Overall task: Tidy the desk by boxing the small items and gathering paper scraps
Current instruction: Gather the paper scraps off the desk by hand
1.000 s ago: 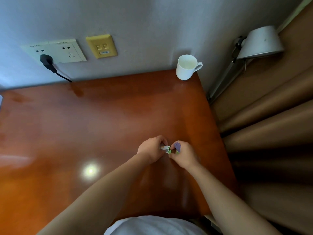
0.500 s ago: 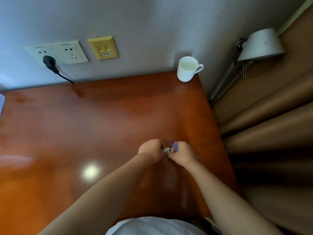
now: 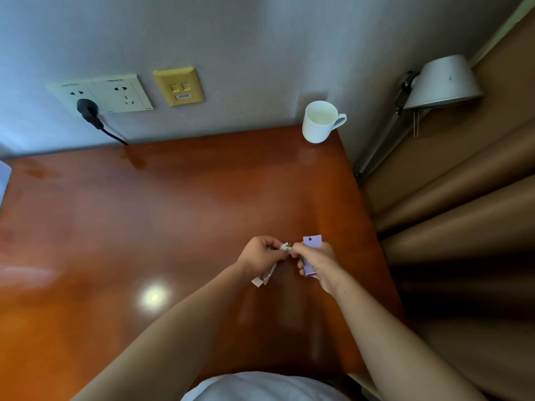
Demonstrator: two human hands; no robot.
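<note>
Pinching white scraps (image 3: 265, 277), left hand (image 3: 259, 256) faces right hand (image 3: 321, 263) gripping purple tag (image 3: 312, 241).

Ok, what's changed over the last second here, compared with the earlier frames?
Little. The left hand and right hand stayed together over the desk. The purple tag held in the right hand now sticks up further past the fingers, and a white paper strip now hangs below the left hand. Both still pinch a small scrap between them. The mug stayed put.
</note>
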